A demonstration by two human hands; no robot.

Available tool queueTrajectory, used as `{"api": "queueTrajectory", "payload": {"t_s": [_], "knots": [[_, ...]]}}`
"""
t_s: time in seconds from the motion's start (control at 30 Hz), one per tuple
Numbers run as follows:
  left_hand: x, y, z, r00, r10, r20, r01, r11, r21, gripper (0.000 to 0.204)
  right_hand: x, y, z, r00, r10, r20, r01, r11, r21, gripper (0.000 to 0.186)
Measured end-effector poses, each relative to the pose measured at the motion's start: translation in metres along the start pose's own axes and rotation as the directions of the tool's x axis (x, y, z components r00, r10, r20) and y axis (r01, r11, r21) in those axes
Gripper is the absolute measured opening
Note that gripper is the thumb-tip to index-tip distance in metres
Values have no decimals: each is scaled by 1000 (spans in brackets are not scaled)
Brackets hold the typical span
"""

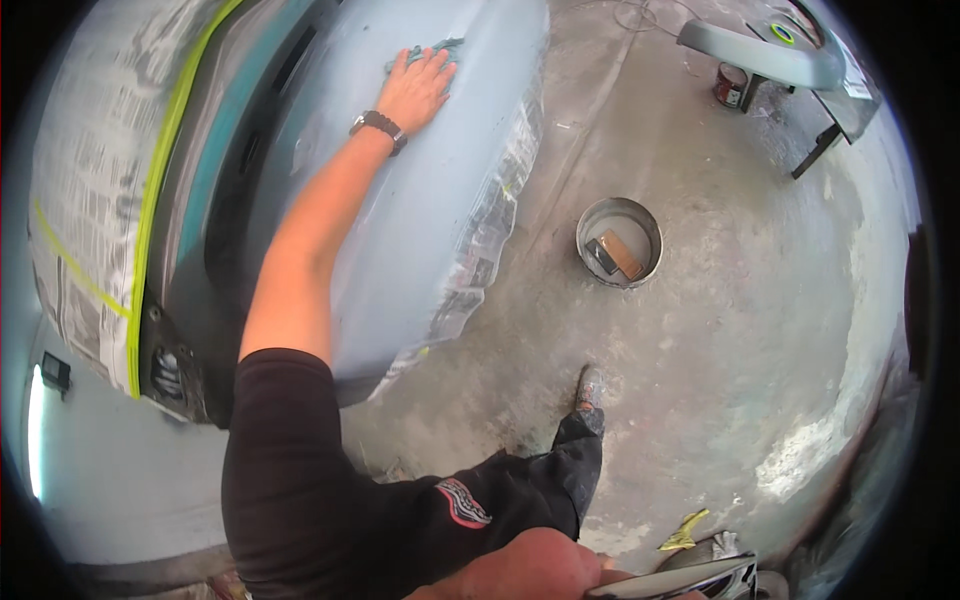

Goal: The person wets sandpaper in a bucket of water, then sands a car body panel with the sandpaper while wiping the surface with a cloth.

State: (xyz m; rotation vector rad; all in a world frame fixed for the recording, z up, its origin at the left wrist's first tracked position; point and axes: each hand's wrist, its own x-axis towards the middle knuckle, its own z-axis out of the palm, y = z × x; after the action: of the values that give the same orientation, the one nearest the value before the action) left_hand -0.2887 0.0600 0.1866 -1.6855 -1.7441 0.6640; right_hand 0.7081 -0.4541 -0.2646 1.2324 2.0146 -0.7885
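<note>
My left hand (415, 90) presses a crumpled grey-blue cloth (440, 50) against the pale blue-grey primed body panel (400, 240), near its upper part; a dark watch is on the wrist. Left of the panel lie a dark recessed strip and paper masking (85, 180) edged with lime-green tape. Crinkled masking (475, 270) runs along the panel's right edge. At the lower edge, bare skin shows beside a glossy dark-edged object (670, 585), but I cannot make out my right hand or what it holds.
A round metal container (648, 240) with two blocks stands on the concrete floor (740, 330). At upper right, a curved grey part (750, 52) rests on a stand, beside a can (730, 85). A lit tube (36, 430) is at left; yellow gloves (685, 530) lie lower right.
</note>
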Motion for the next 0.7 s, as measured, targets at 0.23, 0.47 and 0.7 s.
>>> {"api": "queueTrajectory", "payload": {"t_s": [0.23, 0.47, 0.7], "knots": [[-194, 41, -71, 996, 14, 90, 1, 988, -156, 59, 157, -50, -70, 988, 138, 75, -156, 915, 371, 40], [-360, 93, -150, 968, -73, 240, 95, 992, -83, 56, 227, -99, -274, 871, 329, -365, 82, 636, 768, 44], [-476, 155, -158, 942, -221, 252, 298, 897, -327, 46, 155, -118, -320, 904, 287, -317, 69, 634, 770, 47]]}}
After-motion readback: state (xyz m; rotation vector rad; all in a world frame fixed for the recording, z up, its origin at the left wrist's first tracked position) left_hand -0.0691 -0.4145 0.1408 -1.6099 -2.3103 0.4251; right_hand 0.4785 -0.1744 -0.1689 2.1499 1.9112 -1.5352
